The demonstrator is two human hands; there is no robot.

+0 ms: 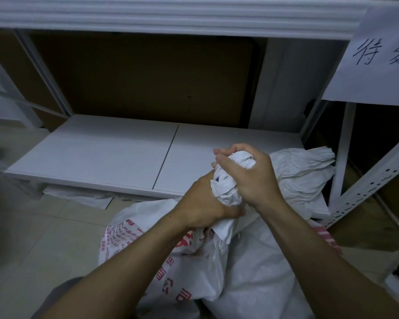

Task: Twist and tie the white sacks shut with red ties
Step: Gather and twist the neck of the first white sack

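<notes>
step: twisting the gathered neck [226, 183] of the white sack [161, 254], which sits near centre on the floor.
left grip [203, 203]: clenched round the base of the neck, the lower of the two.
right grip [249, 178]: clenched round the bunched top, just above the left.
how: my judgement is to pin the base, turn the top one way and keep the twist thin and tight for a tie.
red tie: none in view; one grip must hold the twist while the other fetches it.
around: second sack [302, 173] far right on the low shelf [101, 153]; paper sign [378, 56] upper right; rack upright [342, 157].
in the way: second sack lies just beside the right grip and may crowd the wrap.
</notes>
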